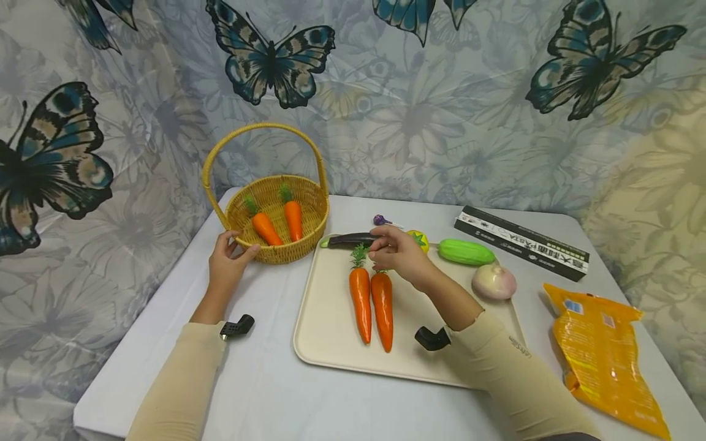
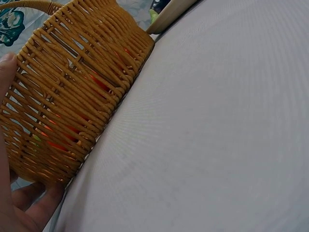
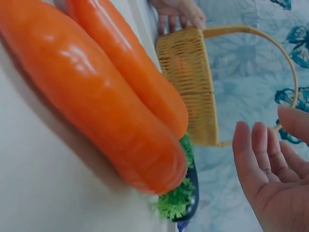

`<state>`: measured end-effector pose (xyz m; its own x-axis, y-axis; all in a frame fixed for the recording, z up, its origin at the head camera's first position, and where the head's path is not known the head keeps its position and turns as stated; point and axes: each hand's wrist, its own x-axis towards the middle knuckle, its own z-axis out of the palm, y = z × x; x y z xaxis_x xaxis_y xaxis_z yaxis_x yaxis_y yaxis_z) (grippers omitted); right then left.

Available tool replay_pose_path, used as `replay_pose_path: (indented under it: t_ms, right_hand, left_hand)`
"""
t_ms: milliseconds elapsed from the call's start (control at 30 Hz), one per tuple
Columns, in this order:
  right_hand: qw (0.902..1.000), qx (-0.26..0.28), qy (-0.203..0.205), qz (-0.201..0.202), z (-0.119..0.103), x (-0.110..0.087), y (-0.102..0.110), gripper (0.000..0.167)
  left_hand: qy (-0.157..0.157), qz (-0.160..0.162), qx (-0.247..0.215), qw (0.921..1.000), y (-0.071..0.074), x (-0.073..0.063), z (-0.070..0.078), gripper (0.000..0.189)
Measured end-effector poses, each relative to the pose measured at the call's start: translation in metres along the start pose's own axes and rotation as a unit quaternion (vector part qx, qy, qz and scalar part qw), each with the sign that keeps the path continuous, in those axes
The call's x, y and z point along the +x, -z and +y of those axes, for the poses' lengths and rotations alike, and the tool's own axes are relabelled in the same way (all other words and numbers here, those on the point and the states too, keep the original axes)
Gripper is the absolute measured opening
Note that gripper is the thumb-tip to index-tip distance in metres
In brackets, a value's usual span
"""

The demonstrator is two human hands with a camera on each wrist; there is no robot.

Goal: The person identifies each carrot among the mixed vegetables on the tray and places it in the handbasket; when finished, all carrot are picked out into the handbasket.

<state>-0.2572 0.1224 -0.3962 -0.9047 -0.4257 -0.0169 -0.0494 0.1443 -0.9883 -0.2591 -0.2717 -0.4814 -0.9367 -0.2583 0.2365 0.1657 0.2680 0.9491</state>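
My left hand [image 1: 227,263] holds the front left side of a yellow wicker basket [image 1: 292,250], its thumb at the rim and its fingers bent against the wall. Two orange carrots [image 1: 266,229] with green tops lie inside the basket. In the right wrist view, my right hand [image 3: 275,179] is empty, its fingers loosely bent. From the head, that hand appears over the leafy ends of two larger carrots [image 1: 360,303], which lie side by side on a cream tray [image 1: 331,343]. Behind their tops lies a dark eggplant [image 1: 347,241], partly hidden by the right hand.
On the tray's right are a green ridged vegetable [image 1: 466,252], a pinkish-white round vegetable [image 1: 494,282] and a partly hidden yellow-green item [image 1: 420,240]. Beyond lie a small purple item [image 1: 380,220], a black pasta box [image 1: 521,242] and an orange packet [image 1: 601,349].
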Motion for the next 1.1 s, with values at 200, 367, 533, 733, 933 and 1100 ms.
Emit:
replay_pose_path:
  t_ms: [200,367,533,733,933,1100]
  right_hand:
    - [0.9996,-0.015,-0.012,0.022,0.003,-0.019,0.004,0.052]
    - [0.9992,0.009,-0.017,0.035,0.009,-0.032,0.002,0.051]
    - [0.9979,0.031,-0.025,0.051,0.019,-0.046,0.001,0.055]
    - [0.9952,0.061,-0.034,0.069,0.031,-0.058,0.002,0.055]
    - [0.9945,0.038,-0.055,0.081,0.036,-0.059,0.002,0.055]
    - [0.9938,0.023,-0.07,0.083,0.038,-0.057,0.003,0.056]
  left_hand:
    - [-0.003,-0.001,0.004,1.0,-0.001,-0.01,0.023,0.055]
    - [-0.017,-0.009,0.003,0.9998,-0.001,-0.011,0.025,0.056]
    - [-0.019,-0.003,0.002,0.9998,-0.001,-0.003,0.004,0.063]
    - [-0.029,-0.005,0.001,0.9996,-0.002,-0.009,0.014,0.061]
    - [-0.028,-0.008,0.005,0.9996,-0.003,-0.015,0.025,0.058]
    - [-0.018,-0.007,0.011,0.9997,-0.003,-0.013,0.026,0.06]
